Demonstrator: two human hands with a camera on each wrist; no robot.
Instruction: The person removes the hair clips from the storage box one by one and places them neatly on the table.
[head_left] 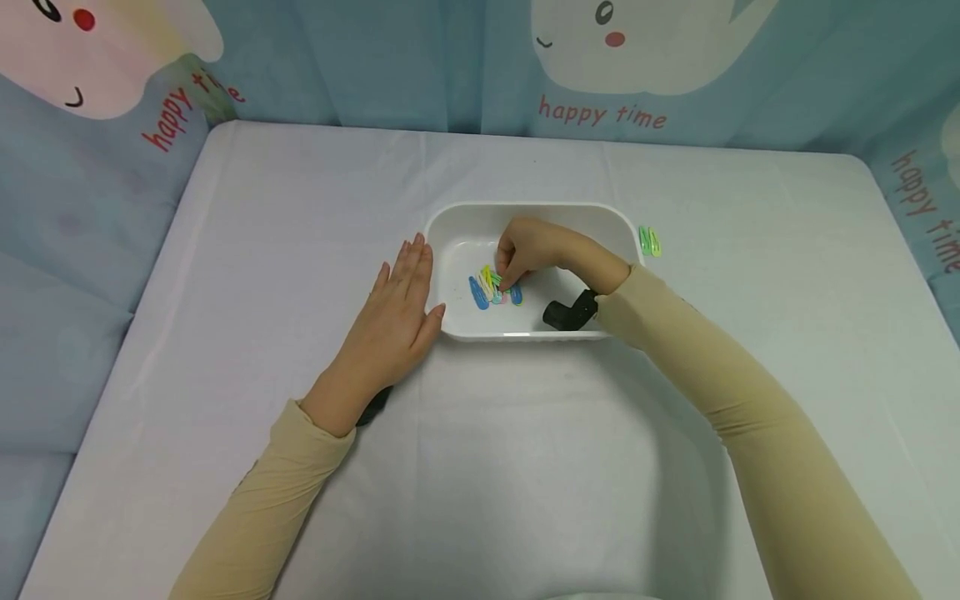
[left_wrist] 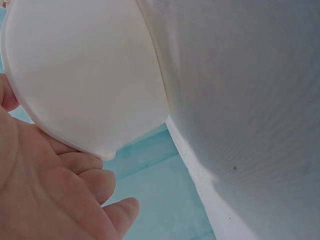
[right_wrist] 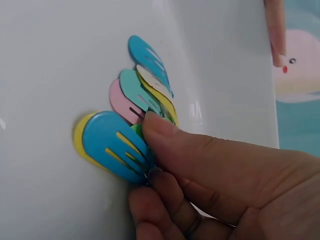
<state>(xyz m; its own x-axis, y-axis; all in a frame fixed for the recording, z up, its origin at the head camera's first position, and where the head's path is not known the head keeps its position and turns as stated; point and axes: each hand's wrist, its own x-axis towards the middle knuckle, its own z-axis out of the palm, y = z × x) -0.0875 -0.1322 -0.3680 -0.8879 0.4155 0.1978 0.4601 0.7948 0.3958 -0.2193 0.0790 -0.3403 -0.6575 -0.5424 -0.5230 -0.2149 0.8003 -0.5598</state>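
Note:
In the head view a white tray (head_left: 577, 335) holds a small pile of snap hair clips in blue, yellow, green, pink and white. My right hand (head_left: 528, 248) reaches into it, thumb and forefinger pinching a green hair clip (right_wrist: 136, 130) that they mostly cover. Close to those fingertips lie a blue hair clip (right_wrist: 107, 135) over a yellow one, a pink clip (right_wrist: 121, 104) and a mint clip (right_wrist: 131, 87). Another blue clip (right_wrist: 145, 56) lies farther along the pile. My left hand (head_left: 390, 321) rests with straight fingers against the tray's left rim.
Two green hair clips (head_left: 649, 242) lie side by side on the white tablecloth (head_left: 765, 275), just outside the tray's right end. A black wrist camera (head_left: 570, 313) on the right arm hangs over the tray. Blue printed curtain (head_left: 390, 67) surrounds the table's back and sides.

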